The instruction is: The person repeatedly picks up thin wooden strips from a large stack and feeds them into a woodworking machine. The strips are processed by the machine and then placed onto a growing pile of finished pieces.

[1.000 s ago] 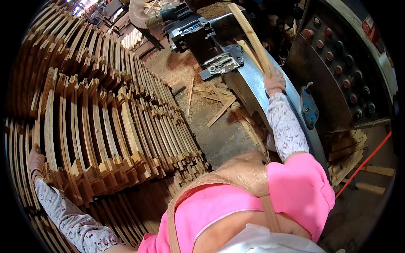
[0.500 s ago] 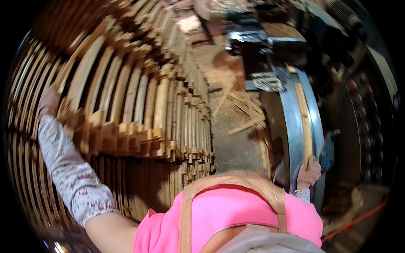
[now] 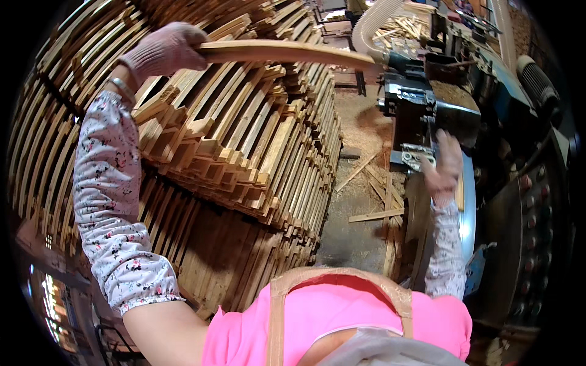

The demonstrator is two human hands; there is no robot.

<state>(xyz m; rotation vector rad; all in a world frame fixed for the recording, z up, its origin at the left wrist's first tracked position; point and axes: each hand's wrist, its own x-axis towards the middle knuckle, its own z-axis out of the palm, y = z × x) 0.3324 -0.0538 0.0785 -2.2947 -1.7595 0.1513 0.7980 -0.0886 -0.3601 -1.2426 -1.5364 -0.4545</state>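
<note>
Gripped at one end in my gloved left hand is a long wooden strip, raised above the stacked strips and pointing right toward the machine. The hand is closed around it. My gloved right hand hovers over the machine's metal bed, its fingers stretched out and apart, with nothing in its grasp. Beneath and beside that hand another wooden strip lies along the bed, mostly hidden by the hand and forearm. A metal clamp-like fitting sits just left of the right hand.
A tall stack of wooden strips fills the left and middle. Loose offcuts and sawdust lie on the floor between stack and machine. On the right stands a control panel with buttons. A ribbed hose rises at the back.
My left hand has lifted a strip off the stack and swung it up and right. My right hand has let go of the strip on the bed and moved forward, opening.
</note>
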